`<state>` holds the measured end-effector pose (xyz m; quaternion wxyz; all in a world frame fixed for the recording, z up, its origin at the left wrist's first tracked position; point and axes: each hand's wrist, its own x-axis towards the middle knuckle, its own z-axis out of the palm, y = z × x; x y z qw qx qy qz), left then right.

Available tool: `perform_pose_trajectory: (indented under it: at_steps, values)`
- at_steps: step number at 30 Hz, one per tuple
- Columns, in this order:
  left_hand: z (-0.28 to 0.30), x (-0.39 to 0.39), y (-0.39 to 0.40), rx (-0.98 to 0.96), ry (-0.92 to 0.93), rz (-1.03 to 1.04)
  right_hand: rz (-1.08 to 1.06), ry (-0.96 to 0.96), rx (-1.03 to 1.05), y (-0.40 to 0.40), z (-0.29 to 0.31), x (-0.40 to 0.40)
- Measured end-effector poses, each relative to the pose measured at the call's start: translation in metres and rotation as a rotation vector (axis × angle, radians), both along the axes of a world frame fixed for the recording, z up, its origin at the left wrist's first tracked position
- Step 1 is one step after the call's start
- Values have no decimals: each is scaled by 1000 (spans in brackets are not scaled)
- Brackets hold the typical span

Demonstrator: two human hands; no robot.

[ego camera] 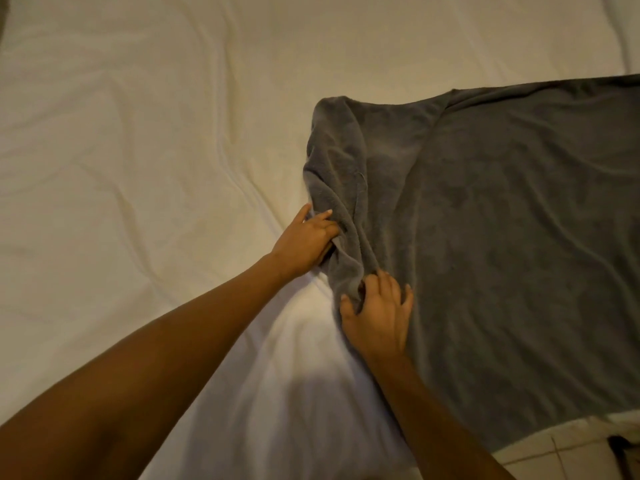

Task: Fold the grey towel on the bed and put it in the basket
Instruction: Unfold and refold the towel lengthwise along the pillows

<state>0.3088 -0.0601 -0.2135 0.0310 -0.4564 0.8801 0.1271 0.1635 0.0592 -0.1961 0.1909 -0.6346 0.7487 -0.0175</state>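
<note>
Lying on: bed [121, 140], white sheet creased, filling the view from 9 to 1 o'clock
Towel [502, 237]: grey, spread mostly flat over the bed's right half; long axis runs from centre out toward 3 o'clock, past the frame edge
Towel end: the short end at centre is bunched into upright ridges, not flat
Towel near edge: hangs off the bed edge at 5 o'clock, above tiled floor [561, 455]
Left hand [306, 242]: fingers curled round the bunched end at its left side, clamped on the cloth
Right hand [379, 315]: at the near corner of that end, thumb and fingers pinching a fold, other fingers spread on the towel
Room: bare sheet lies wide from 8 to 12 o'clock; bed edge close at 5 o'clock
</note>
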Motion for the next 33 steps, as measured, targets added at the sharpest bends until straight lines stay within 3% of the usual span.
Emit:
perform_pose_trajectory:
  at_steps: [6, 10, 15, 19, 24, 29, 33]
  values:
    - [6, 8, 7, -97, 67, -23, -114, 75, 138, -17, 2, 10]
    - [1, 15, 11, -186, 85, -97, -138, 92, 120, -15, 2, 3]
    - [0, 12, -15, -255, -48, -105, 47, 1, -234, 0, 11, 0]
    - [10, -1, -51, -268, -304, -76, -31, -141, -515, 12, 30, -8]
    - [36, -28, -84, -475, -418, -229, -67, -157, -617, 16, 45, -35]
    - [61, -44, -118, -479, -348, -82, -66, -181, -696, 2, 68, -51]
    - [78, -33, -140, -344, -369, 197, -40, -168, -728, 4, 80, -59]
